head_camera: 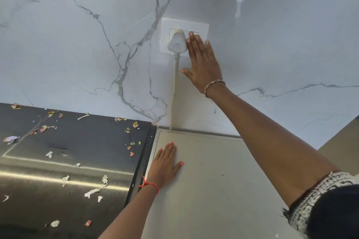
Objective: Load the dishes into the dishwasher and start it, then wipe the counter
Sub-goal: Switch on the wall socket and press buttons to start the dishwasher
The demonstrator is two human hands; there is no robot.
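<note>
Right hand (202, 64) is up on the far wall, fingers straight and together, tips touching the socket plate (203, 25) just right of the white plug (177, 43). Left hand (165, 167) lies flat, fingers straight, on the grey appliance top (213, 190). The dark counter (87, 141) on the left is littered with scraps (95, 191).

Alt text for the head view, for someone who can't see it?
The right hand reaches up with straight fingers to the wall socket beside a white plug. The left hand rests flat on the grey appliance top; scraps litter the dark counter.
</note>
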